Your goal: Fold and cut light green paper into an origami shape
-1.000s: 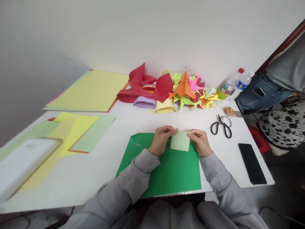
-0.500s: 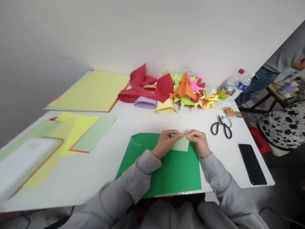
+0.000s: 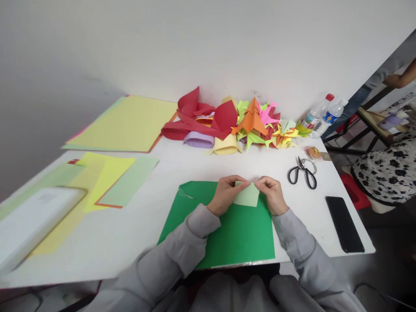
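Note:
Between my hands is a small pale green piece of paper [image 3: 247, 197], held just above a dark green sheet [image 3: 240, 240]. My left hand [image 3: 226, 193] pinches its upper left edge between thumb and fingers. At the upper right corner, my right hand [image 3: 272, 194] pinches the same paper, thumb and fingertips together. The dark green sheet lies flat on the white table [image 3: 136, 247], under both forearms. Whether the small paper is folded along its top edge cannot be made out.
Black-handled scissors [image 3: 302, 173] and a black phone [image 3: 344, 224] lie at right. Folded paper shapes [image 3: 251, 119] and two bottles [image 3: 328, 118] stand along the wall. Coloured sheets [image 3: 126, 123] and a white box [image 3: 39, 221] are at left. Another person's patterned clothing [image 3: 386, 171] shows beyond the right edge.
The small paper and my fingertips have shifted very slightly to the right. In the background at right, a standing person's arm and body have moved.

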Demonstrator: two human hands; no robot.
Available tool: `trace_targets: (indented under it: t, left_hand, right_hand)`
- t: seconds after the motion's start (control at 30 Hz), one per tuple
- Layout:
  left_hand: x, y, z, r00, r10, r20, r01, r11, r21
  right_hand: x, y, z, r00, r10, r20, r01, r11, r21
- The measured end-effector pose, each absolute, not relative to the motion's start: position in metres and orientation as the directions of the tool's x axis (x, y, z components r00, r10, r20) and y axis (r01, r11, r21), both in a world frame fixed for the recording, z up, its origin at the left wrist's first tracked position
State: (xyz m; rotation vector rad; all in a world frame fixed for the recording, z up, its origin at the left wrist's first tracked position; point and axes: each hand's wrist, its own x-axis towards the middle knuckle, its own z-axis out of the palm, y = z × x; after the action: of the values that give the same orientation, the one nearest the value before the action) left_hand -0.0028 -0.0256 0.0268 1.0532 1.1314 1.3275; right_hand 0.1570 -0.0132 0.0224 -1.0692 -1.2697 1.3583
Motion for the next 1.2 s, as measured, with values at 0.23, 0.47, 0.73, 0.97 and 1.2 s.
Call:
trace_targets:
  t: [0.23,0.47,0.73,0.97,1.2]
  left_hand:
    - [-0.0051,-0.0244,0.0288,-0.060,0.998,-0.036,-0.247,0.020,0.969]
    - [-0.0032,-0.0239,0.0260,-0.069,0.997,-0.045,-0.193,0.031,0.981]
    - [-0.0060,-0.0228,0.0233,-0.046,0.999,-0.028,-0.292,0.013,0.956]
    - [-0.0052,-0.0236,0.0274,-0.031,0.999,-0.043,-0.234,0.035,0.972]
    - [-0.0050,-0.0251,0.0303,-0.044,0.999,-0.012,-0.184,0.003,0.983]
  right_hand:
    - [0.1576,-0.0123,0.0195,-0.198,0.980,-0.018,-0.113,-0.041,-0.993]
    - [0.1527,-0.0137,0.0245,-0.208,0.978,-0.003,-0.067,-0.017,-0.998]
    - [0.1543,-0.0141,0.0227,-0.193,0.979,-0.058,-0.124,-0.083,-0.989]
    - [0.1528,-0.0159,0.0268,-0.231,0.973,0.024,0.024,0.030,-0.999]
    - [0.1554,-0.0140,0.0225,-0.164,0.986,-0.035,-0.088,-0.050,-0.995]
